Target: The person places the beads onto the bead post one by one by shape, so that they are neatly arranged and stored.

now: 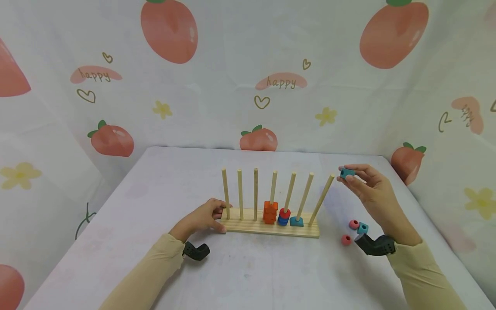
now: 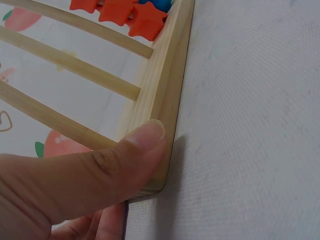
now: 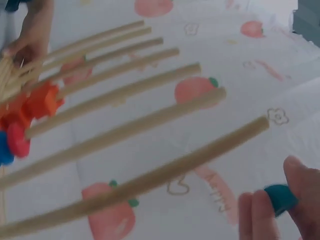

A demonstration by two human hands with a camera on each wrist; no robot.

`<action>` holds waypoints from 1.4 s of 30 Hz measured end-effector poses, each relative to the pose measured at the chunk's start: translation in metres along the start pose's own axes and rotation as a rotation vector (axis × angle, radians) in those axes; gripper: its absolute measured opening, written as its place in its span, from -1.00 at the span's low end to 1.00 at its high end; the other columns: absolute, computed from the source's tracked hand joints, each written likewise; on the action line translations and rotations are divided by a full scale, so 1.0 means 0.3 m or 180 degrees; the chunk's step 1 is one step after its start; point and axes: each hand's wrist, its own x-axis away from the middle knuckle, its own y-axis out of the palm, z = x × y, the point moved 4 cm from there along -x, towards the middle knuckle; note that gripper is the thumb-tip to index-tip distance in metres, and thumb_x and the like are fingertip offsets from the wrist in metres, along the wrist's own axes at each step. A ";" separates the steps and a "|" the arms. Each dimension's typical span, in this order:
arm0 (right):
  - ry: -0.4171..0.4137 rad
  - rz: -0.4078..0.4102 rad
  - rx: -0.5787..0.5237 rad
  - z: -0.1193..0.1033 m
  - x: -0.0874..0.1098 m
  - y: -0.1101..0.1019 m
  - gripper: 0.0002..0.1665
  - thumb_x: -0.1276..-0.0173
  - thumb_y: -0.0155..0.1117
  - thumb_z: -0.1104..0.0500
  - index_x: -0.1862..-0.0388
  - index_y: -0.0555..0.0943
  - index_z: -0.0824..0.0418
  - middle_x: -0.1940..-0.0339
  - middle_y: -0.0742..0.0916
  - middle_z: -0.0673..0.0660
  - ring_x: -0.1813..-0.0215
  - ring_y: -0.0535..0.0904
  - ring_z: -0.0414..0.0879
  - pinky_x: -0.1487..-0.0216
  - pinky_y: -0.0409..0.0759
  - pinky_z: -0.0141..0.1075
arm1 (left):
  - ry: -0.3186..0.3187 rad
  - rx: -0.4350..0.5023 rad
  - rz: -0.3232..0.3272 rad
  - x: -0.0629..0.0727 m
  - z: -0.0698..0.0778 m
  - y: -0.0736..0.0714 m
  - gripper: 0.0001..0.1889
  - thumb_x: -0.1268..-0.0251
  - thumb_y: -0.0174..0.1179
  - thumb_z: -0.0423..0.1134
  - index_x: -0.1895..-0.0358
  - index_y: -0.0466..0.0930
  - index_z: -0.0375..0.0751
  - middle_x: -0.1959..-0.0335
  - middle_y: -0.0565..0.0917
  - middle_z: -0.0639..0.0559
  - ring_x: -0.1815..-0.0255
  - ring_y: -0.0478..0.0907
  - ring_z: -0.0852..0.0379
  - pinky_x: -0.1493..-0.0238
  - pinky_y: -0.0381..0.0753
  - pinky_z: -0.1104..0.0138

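A wooden base (image 1: 248, 226) with several upright pegs stands on the white table. My left hand (image 1: 205, 217) grips its left end, the thumb (image 2: 145, 135) along the front edge and the other fingers mostly hidden behind. Between thumb and fingertips my right hand (image 1: 373, 191) pinches a teal bead (image 1: 347, 173), just right of the tip of the rightmost peg (image 3: 245, 130) and apart from it. Orange star-shaped beads (image 1: 270, 212) are stacked on the middle peg. Beside them, one peg carries a red bead (image 1: 284, 212) over blue, and another a teal bead (image 1: 296, 221) at its foot.
Two red beads, one nearer the back (image 1: 354, 224) and one nearer the front (image 1: 346, 240), lie on the table below my right hand, with a loose teal bead (image 1: 363, 228) beside them. A fruit-printed cloth (image 1: 217, 94) hangs behind and at the sides.
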 end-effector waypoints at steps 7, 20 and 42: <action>-0.0141 0.0367 -0.0283 -0.037 -0.002 0.035 -0.63 -0.34 0.05 0.56 -0.05 0.54 0.30 0.00 0.66 0.12 0.05 0.68 -0.11 -0.15 0.58 -0.43 | 0.0021 0.0048 -0.0026 0.002 0.007 0.000 -0.25 0.17 0.45 -0.59 -0.24 0.41 -0.42 -0.10 0.28 -0.28 -0.23 0.45 -0.22 -0.15 0.60 0.26; -0.0771 -0.0009 0.0097 -0.083 -0.045 0.151 -0.71 -0.38 0.00 0.55 0.00 0.45 0.33 -0.03 0.73 0.19 -0.01 0.71 -0.06 -0.07 0.64 -0.30 | 0.0075 0.0109 -0.0066 0.001 0.007 -0.003 -0.26 0.17 0.44 -0.62 -0.23 0.41 -0.45 -0.13 0.26 -0.31 -0.21 0.48 -0.22 -0.13 0.62 0.26; -0.0636 0.0219 0.0822 0.041 -0.062 0.202 -0.64 -0.28 0.16 0.55 -0.03 0.55 0.31 0.20 0.67 -0.05 0.22 0.50 -0.23 0.21 0.54 -0.53 | 0.0090 0.0065 -0.0082 0.001 0.006 -0.002 -0.25 0.17 0.45 -0.60 -0.24 0.40 -0.44 -0.10 0.26 -0.30 -0.22 0.46 -0.21 -0.14 0.61 0.26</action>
